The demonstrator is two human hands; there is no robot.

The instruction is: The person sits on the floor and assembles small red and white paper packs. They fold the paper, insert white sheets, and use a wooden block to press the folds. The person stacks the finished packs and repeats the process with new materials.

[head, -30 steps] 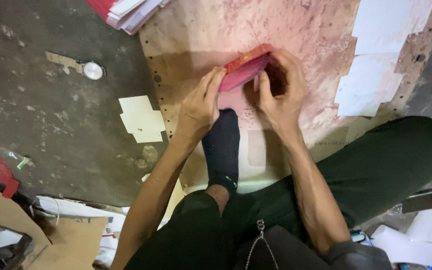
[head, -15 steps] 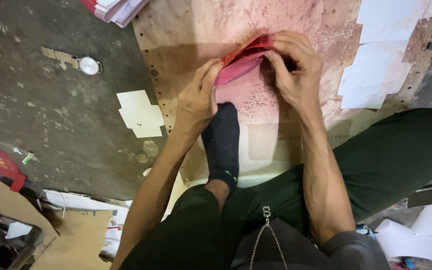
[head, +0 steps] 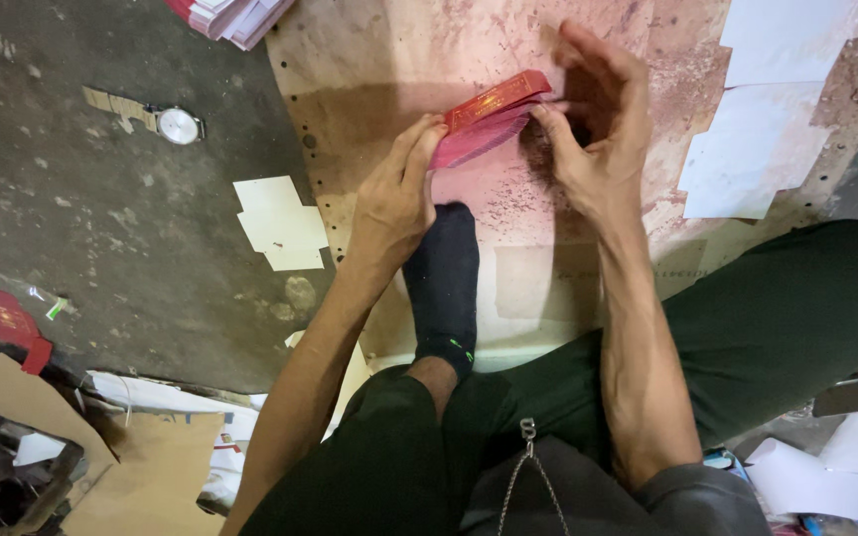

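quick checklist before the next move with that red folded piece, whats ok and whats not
1. Left hand grips the near end of the red folded piece: ok, fingers pinch its edge.
2. Right hand on the far end: ok, fingertips touch it, palm open above.
3. Piece lifted off the stained board: ok, it sits tilted, far end higher.
4. Whether the flaps are fully closed or glued: cannot tell, the hands hide the seam.
5. Foot in the black sock away from the piece: ok, it rests on the board just below the left hand.
6. Wristwatch on the floor out of the way: ok, it lies well to the left.
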